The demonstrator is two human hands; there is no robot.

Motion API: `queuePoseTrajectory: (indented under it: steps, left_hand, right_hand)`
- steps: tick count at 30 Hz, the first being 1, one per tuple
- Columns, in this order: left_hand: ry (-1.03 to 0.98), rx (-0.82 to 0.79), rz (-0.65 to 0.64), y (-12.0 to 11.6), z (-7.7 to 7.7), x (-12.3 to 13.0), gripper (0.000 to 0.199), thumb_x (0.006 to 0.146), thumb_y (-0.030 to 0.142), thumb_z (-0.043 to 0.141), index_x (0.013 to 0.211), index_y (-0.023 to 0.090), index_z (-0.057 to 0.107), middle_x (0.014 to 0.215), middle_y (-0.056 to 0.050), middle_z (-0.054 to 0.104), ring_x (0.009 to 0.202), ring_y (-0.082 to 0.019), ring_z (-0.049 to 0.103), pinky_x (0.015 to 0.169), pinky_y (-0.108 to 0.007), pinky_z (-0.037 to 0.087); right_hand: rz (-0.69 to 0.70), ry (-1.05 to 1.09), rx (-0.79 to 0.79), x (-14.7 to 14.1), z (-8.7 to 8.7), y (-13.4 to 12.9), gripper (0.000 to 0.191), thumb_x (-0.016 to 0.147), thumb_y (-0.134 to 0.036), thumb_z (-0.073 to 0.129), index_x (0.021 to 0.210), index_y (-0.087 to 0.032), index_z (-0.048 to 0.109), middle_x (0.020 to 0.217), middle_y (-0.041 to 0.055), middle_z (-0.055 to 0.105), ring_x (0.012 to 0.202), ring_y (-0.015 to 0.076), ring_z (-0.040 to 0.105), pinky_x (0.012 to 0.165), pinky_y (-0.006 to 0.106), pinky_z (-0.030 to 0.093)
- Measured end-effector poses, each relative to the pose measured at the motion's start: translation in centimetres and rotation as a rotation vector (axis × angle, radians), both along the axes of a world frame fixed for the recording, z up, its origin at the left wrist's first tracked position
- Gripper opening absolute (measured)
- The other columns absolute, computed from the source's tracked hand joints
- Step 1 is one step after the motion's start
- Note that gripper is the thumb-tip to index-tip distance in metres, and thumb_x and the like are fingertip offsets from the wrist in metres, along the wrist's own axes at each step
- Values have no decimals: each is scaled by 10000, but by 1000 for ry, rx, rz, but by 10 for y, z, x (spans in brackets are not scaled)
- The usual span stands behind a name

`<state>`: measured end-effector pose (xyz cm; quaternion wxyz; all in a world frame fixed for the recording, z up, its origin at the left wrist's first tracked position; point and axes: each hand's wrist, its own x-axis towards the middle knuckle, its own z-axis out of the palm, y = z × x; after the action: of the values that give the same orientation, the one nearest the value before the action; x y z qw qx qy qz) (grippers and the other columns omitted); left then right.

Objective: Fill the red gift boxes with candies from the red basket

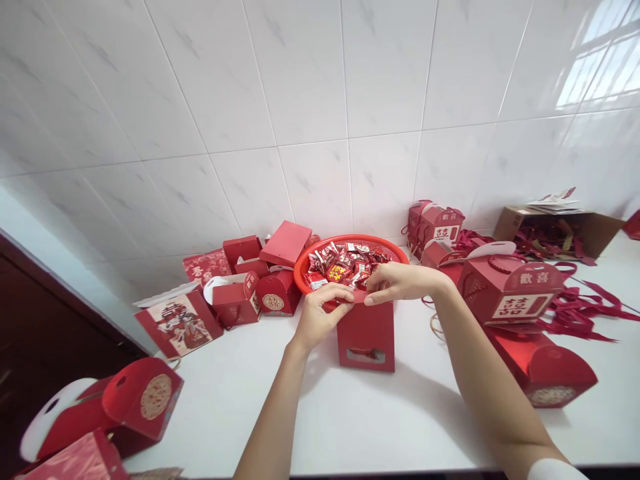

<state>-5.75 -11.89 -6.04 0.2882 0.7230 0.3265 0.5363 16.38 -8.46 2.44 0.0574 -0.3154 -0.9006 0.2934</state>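
Observation:
A tall red paper box (367,335) stands upright on the white table, with a small cut-out window low on its front. My left hand (327,310) pinches the top left edge of this box between thumb and fingers. At the top right edge, my right hand (395,283) has its fingers curled and its thumb against the box; what it grips there is too small to make out. Just behind stands a red basket (301,267) full of wrapped candies (345,265), partly covered by my hands.
Red gift boxes (235,300) crowd the back left, and another (135,400) lies at the front left. More boxes (515,293) are stacked at the right, beside dark red ribbons (575,313). A cardboard box (603,233) holds ribbons near the tiled wall (320,87).

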Motion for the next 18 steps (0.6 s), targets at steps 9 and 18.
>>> queuePoseTrajectory:
  steps: [9, 18]
  left_hand:
    - [-20, 47, -5, 3, -5, 1, 26, 784, 243, 755, 769, 222, 755, 867, -66, 741, 861, -221, 682, 836, -353, 534]
    - [23, 200, 65, 5, -12, 5, 71, 832, 212, 670, 767, 203, 696, 833, -45, 721, 830, -197, 683, 762, -307, 548]
  right_hand:
    - [-117, -23, 42, -8, -4, -4, 349, 862, -428, 617, 650, -174, 507, 621, -45, 429, 596, 100, 356, 560, 267, 245]
    - [-141, -116, 226, -5, -4, -23, 231, 896, -376, 621, 794, -175, 563, 731, -7, 521, 650, 127, 429, 597, 250, 291]
